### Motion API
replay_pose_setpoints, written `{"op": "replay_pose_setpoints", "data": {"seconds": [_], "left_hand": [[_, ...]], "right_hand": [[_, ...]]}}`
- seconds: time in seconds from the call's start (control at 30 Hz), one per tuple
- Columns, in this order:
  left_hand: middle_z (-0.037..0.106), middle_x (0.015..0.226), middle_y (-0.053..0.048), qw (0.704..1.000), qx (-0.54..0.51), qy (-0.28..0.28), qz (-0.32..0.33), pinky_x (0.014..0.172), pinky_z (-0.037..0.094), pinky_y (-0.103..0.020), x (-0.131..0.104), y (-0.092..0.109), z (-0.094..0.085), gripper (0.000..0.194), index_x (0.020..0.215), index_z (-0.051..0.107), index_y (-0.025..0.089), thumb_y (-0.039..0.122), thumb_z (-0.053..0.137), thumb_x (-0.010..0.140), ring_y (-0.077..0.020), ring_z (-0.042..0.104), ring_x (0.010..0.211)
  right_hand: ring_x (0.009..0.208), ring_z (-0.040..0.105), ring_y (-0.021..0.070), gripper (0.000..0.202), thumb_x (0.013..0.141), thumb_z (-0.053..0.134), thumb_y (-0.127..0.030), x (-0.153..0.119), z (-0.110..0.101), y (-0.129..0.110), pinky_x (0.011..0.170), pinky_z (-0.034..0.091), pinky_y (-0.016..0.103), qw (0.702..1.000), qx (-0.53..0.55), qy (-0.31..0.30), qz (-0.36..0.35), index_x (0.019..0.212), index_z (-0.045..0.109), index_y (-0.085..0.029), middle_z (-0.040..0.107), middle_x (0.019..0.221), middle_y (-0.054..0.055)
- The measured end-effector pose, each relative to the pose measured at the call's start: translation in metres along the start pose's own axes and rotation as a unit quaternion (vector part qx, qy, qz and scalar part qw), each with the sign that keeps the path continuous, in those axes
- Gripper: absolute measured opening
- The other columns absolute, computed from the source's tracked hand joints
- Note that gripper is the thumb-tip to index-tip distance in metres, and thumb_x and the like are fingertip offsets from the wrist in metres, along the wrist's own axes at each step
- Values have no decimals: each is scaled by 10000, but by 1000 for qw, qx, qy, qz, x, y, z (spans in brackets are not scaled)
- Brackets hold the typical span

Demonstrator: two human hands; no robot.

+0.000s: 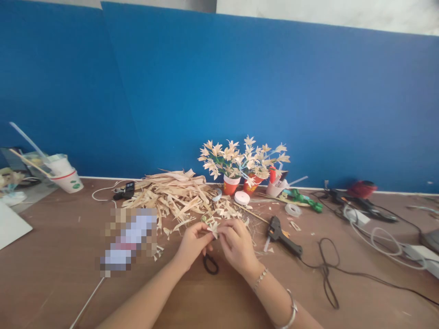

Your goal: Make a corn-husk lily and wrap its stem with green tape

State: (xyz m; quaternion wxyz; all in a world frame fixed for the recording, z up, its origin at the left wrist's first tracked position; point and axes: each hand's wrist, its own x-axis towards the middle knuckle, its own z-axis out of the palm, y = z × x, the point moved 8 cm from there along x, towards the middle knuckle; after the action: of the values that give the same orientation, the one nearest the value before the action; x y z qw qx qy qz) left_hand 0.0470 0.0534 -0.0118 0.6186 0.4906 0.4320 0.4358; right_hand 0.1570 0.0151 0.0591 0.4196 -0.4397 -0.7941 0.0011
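Between my two hands is a small pale husk flower (213,228) with pointed petals. My left hand (195,240) pinches it from the left, thumb and forefinger closed on it. On the other side my right hand (236,242) has its fingertips drawn together at the petals. Under the hands a black scissor handle (210,265) shows; the rest of that tool is hidden. Just beyond the fingers lie cut husk pieces (228,210), and a larger heap of dried husk strips (174,194) spreads behind to the left.
Finished flowers stand in red cups (231,185) by the blue partition (219,91). A black glue gun (283,236) with its trailing cord lies right of my hands. Nearby are a white tape roll (242,198), a clear tape roll (293,209) and, leftward, a white cup (68,179).
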Motion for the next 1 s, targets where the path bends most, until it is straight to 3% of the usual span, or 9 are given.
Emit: {"op": "replay_pose_setpoints", "data": {"seconds": [0.17,0.37,0.57,0.8,1.0], "left_hand": [[584,672,1,999,3,-11,30,375,382,-176,0,5,-1,238,736,568,156,361,655,654,-133,583,552],[565,625,13,997,37,2,72,412,412,-201,-1,8,-5,161,736,584,172,325,613,694,-131,542,535],[557,640,19,994,56,14,94,460,412,-200,-3,12,-6,88,732,589,181,256,612,692,-115,507,531],[596,681,2,980,125,24,156,600,443,-226,-9,24,-5,43,724,602,186,208,565,727,-144,558,634],[597,688,-3,966,169,35,190,628,441,-228,-10,27,-4,56,724,591,177,171,536,730,-145,561,658]], "right_hand": [[811,535,185,198,781,467,-84,0,-2,-2,710,455,331,1000,14,13,-3,850,587,-228,563,850,49],[899,520,215,298,748,463,-66,-2,-5,-6,763,445,376,999,31,15,-15,988,523,-232,541,946,73],[897,505,212,209,749,505,-89,-3,-1,-13,757,425,377,999,0,-10,-44,903,530,-228,528,973,69],[894,518,200,158,770,503,-103,-4,-2,-14,762,420,359,999,-16,1,-51,860,557,-222,548,949,65],[888,516,193,151,773,498,-98,-3,-4,-18,753,415,345,998,-19,13,-57,856,554,-212,546,942,66]]}}
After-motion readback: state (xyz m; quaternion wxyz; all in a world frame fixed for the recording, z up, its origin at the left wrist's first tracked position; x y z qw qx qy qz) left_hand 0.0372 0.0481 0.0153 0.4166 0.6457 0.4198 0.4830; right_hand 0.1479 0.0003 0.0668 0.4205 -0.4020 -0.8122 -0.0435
